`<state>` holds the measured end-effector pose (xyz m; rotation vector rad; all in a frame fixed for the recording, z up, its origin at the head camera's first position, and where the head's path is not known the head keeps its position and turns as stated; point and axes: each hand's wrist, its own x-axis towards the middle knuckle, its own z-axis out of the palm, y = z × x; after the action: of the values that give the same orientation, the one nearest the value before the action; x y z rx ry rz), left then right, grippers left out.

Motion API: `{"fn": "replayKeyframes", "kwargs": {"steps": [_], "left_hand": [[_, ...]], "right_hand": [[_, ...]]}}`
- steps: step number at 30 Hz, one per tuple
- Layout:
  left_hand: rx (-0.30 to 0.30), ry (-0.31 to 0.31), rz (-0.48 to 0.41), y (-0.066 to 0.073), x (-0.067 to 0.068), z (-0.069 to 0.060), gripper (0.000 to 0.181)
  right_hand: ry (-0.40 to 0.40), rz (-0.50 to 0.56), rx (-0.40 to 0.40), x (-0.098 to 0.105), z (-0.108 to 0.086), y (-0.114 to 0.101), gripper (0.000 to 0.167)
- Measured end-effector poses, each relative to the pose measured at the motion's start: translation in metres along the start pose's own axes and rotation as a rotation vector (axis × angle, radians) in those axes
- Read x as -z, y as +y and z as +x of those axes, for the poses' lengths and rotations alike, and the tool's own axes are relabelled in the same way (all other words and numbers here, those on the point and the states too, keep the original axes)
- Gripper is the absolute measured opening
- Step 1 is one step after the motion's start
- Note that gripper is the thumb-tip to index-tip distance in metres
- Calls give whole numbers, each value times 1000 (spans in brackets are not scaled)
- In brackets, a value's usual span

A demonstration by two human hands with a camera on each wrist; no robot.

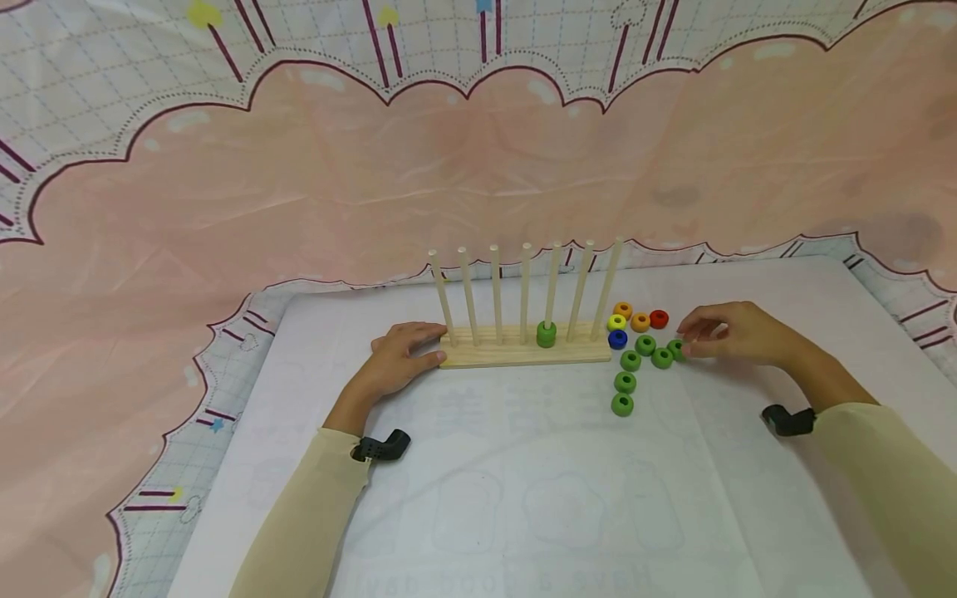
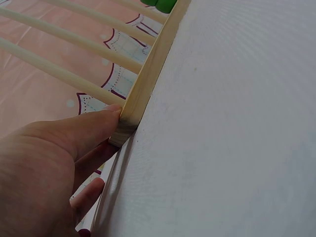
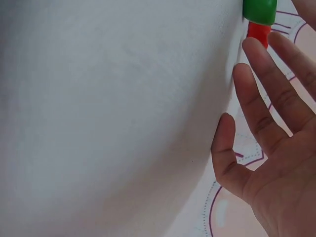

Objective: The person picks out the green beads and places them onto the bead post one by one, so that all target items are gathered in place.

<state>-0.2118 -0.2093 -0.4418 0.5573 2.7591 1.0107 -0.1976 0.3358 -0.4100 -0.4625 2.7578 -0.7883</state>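
A wooden peg rack (image 1: 493, 355) stands upright with several thin pegs. Green beads (image 1: 547, 335) sit low on one peg, right of the rack's middle. My left hand (image 1: 399, 359) holds the left end of the base; in the left wrist view its thumb (image 2: 101, 126) lies against the base's end. At the right, my right hand (image 1: 736, 332) is beside the nearest loose green bead (image 1: 676, 350), its fingertips at or very close to it. In the right wrist view the fingers (image 3: 256, 106) are spread, below a green bead (image 3: 260, 11).
Right of the rack lie several more green beads (image 1: 630, 360), a blue bead (image 1: 617, 339), a yellow bead (image 1: 616, 322), two orange beads (image 1: 623, 310) and a red bead (image 1: 659, 319). A white sheet (image 1: 523, 482) covers the table; a patterned cloth (image 1: 449, 166) hangs behind.
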Motion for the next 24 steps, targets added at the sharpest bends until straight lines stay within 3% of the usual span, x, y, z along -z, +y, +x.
{"fn": "replayKeyframes", "kwargs": {"steps": [24], "left_hand": [[-2, 10, -11, -1, -1, -1, 52]], "right_hand": [[-40, -43, -21, -4, 5, -4, 35]]}}
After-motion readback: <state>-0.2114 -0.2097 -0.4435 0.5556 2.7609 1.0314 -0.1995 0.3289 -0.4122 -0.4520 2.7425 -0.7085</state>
